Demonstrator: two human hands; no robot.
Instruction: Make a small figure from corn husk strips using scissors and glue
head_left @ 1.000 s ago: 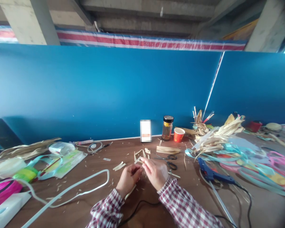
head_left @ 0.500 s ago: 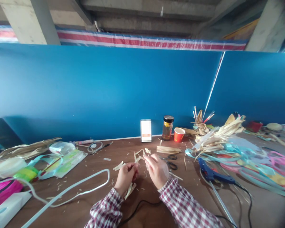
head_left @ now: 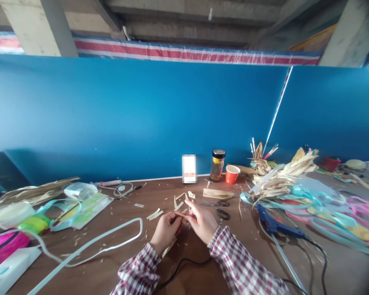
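Both of my hands work close together over the brown table [head_left: 117,229], just in front of me. My left hand [head_left: 165,230] is closed around pale dried straw strips [head_left: 171,245] that hang below the fist. My right hand [head_left: 201,221] pinches the upper end of a thin straw strip [head_left: 181,214] between thumb and fingers, touching the left hand. Loose cut straw pieces [head_left: 155,214] lie just beyond the hands. Black scissors [head_left: 222,212] rest right of my right hand.
A blue glue gun [head_left: 272,223] with its cable lies to the right, beside a pile of dried husks [head_left: 279,178] and coloured ribbons [head_left: 335,213]. A jar [head_left: 217,165] and red paper cup [head_left: 232,174] stand by the blue partition. White tubing [head_left: 89,246] and coloured reels [head_left: 6,243] lie left.
The hands have come closer together again and the right hand has dropped slightly, now pinching the strip's tip near the left fist.
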